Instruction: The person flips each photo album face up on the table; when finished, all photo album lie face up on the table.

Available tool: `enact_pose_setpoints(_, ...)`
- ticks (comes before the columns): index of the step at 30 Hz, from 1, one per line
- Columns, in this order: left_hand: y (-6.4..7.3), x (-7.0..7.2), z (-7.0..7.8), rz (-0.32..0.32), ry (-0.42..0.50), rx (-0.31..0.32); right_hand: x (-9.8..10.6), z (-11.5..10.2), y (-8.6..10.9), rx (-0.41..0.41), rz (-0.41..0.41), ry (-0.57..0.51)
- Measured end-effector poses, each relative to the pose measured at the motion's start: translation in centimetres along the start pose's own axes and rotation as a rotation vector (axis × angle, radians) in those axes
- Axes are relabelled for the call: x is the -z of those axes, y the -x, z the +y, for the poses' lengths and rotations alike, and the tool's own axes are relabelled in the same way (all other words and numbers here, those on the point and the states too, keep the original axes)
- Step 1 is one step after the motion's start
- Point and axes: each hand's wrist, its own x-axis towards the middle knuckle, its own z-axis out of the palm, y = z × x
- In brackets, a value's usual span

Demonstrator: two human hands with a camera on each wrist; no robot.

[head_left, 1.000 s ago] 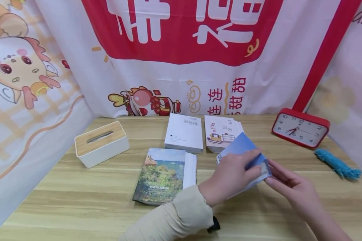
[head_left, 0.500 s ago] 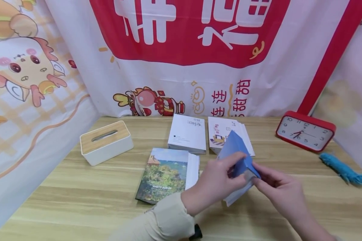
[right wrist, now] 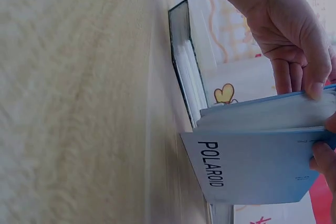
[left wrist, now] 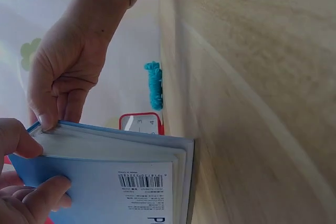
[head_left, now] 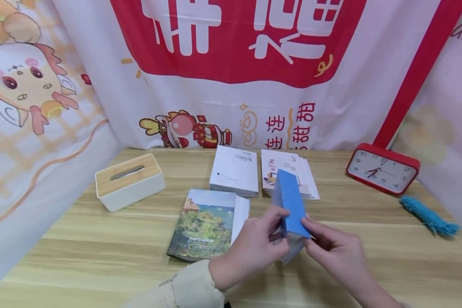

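A blue photo album (head_left: 292,205) marked POLAROID stands upright on its edge, its spine turned toward me. My left hand (head_left: 256,241) grips its left side near the top of the spine's near end, thumb and fingers on the cover. From the other side my right hand (head_left: 336,252) pinches the near corner. In the left wrist view the barcode cover (left wrist: 126,187) hangs slightly apart from the white pages (left wrist: 115,145). The right wrist view shows the lettered cover (right wrist: 252,166) with its lower edge close over the table.
To the left lies a photo album with a painted landscape cover (head_left: 204,222). Behind are a white album (head_left: 235,169) and an illustrated album (head_left: 273,164). A tissue box (head_left: 128,182) stands at left, a red clock (head_left: 383,169) and a turquoise yarn bundle (head_left: 429,216) at right.
The blue album has turned from lying tilted to standing upright, its spine coming round to face me. Both hands have moved left with it, keeping hold.
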Motion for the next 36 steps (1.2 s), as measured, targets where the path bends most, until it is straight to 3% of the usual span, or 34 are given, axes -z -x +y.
enact_pose_setpoints(5, 0.5, 0.3, -0.4, 0.008, -0.004, -0.019, -0.5, 0.2, 0.2, 0.003, 0.005, -0.078)
enact_pose_setpoints(10, 0.8, 0.5, -0.6, 0.009, -0.030, -0.015, -0.9, 0.8, 0.3, -0.127, -0.104, -0.194)
enact_pose_setpoints(16, 1.2, 1.3, -0.4, 0.019, -0.199, 0.019, -1.6, 1.1, 0.0, -0.318, -0.225, -0.212)
enact_pose_setpoints(21, 0.7, 2.0, 0.1, 0.001, -0.278, -0.016, -2.1, 1.0, -0.1, -0.323, -0.196, -0.206)
enact_pose_setpoints(24, -0.1, 2.3, 0.7, -0.053, -0.340, -0.025, -2.3, 0.9, -0.1, -0.321, -0.180, -0.206)
enact_pose_setpoints(31, -2.2, 2.4, 2.4, -0.282, -0.594, -0.052, -2.6, 0.9, 0.0, -0.325, -0.141, -0.270)
enact_pose_setpoints(36, -3.1, 2.2, 3.0, -0.325, -0.724, -0.079, -2.6, 1.4, 0.0, -0.304, -0.133, -0.288)
